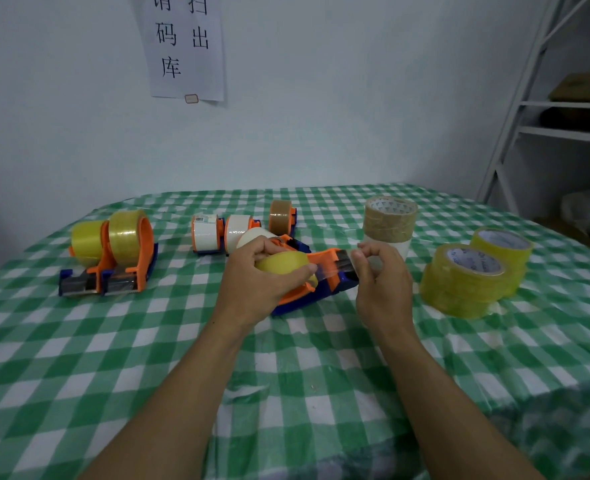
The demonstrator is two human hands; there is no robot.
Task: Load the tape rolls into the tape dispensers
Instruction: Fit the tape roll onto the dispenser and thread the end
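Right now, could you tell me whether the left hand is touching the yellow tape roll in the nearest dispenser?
Touching. The head view shows the left hand with thumb and fingers curled round the yellow tape roll, seated in the orange-and-blue dispenser.

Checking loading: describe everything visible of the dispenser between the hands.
The dispenser is orange and blue plastic, lying tilted on the green checked tablecloth, cutter end pointing right. The left hand grips the yellow tape roll in it. A clear tape strip runs from the roll to the cutter, where the right hand apparently pinches it.

Green-checked table (79, 358) carries tape dispensers (113, 268) and stacked tape rolls (466, 282)
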